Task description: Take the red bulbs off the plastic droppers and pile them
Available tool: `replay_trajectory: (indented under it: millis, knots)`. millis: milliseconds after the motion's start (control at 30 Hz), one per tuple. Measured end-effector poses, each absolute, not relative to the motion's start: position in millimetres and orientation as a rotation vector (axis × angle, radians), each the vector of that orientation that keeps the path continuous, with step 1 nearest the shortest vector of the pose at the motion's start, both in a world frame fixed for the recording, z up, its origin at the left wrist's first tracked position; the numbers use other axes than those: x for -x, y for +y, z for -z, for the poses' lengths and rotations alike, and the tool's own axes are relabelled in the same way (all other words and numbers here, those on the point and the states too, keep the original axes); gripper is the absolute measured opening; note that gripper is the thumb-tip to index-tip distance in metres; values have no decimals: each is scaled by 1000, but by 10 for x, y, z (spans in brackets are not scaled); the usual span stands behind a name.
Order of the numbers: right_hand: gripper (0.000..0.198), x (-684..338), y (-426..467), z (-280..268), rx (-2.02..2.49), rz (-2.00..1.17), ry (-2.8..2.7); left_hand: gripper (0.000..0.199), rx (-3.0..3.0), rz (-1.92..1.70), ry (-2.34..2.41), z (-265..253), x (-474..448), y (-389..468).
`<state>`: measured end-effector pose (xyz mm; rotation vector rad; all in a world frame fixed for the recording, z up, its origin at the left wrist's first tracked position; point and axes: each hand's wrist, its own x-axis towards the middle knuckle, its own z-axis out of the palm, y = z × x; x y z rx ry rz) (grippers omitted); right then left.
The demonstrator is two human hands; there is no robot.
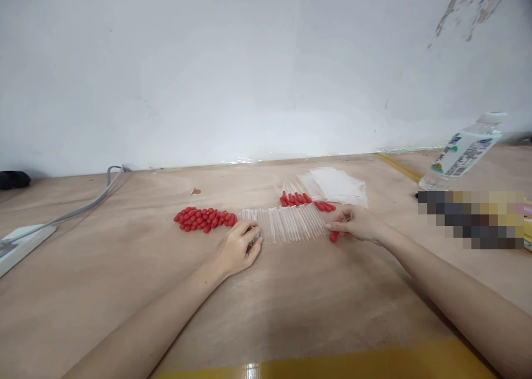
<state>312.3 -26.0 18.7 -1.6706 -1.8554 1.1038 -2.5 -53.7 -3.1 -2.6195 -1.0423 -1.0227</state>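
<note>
A row of thin clear tubes [286, 224] lies side by side on the wooden table. Curled over the row's left end, my left hand [243, 247] has its fingers closed on tubes there, partly hidden by the hand. My right hand [357, 224] is at the right end, pinching a red rubber bulb [333, 236] that points down towards the table. Left of the row is a pile of red rubber bulbs [203, 219]. Just behind the row, several droppers [296, 198] with red bulbs and clear stems lie together.
Clear plastic bags [336, 185] lie stacked behind the droppers. A tilted water bottle [463, 152] is at the right, near a blurred-out patch. Grey cable [83, 213] runs to a white item [25, 249] at the left. A white wall [249, 80] closes off the table's back.
</note>
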Motion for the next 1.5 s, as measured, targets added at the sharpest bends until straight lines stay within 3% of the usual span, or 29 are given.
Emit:
replay_trajectory:
  millis: [267,433,700,1500]
  knots:
    - [19,-3095,-249,-217,1653,-1017,-1837,33,2694,1011,-1051,-11,29,-574]
    - [18,-3107,-41,-375,1670,-785,-1710,46,2695,956,-1038,-3,39,-576]
    - [17,-2935,334,-345,1708,-474,-1873,29,2754,896,-1068,31,75,-524]
    - [20,-3082,161,-132,1603,4,-1804,29,2719,922,-1138,52,107,-504]
